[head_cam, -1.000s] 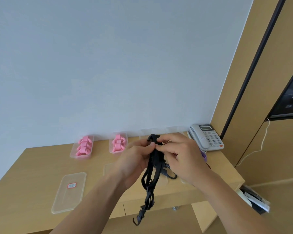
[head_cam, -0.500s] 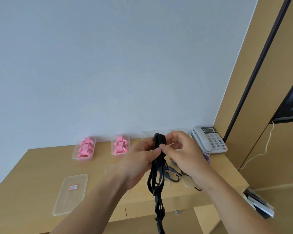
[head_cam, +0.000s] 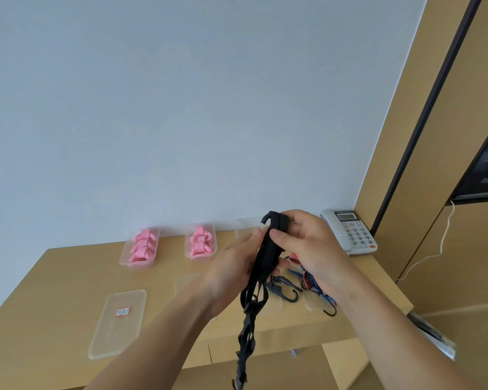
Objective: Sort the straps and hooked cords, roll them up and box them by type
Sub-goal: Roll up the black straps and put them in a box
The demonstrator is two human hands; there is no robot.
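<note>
Two hands, the left hand [head_cam: 231, 273] and right hand [head_cam: 304, 243], now pinch the black hooked cord [head_cam: 265, 257] higher at frame centre, its folded top doubled over, the tail hanging longer; rolling has only begun.

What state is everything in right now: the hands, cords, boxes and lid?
Left hand: grips the black cord.
Right hand: pinches the cord's top.
Black cord: held up, its tail dangling.
Two boxes: open, holding pink rolls.
Lid: flat on the desk.
Striped cords: loose on the desk.
</note>
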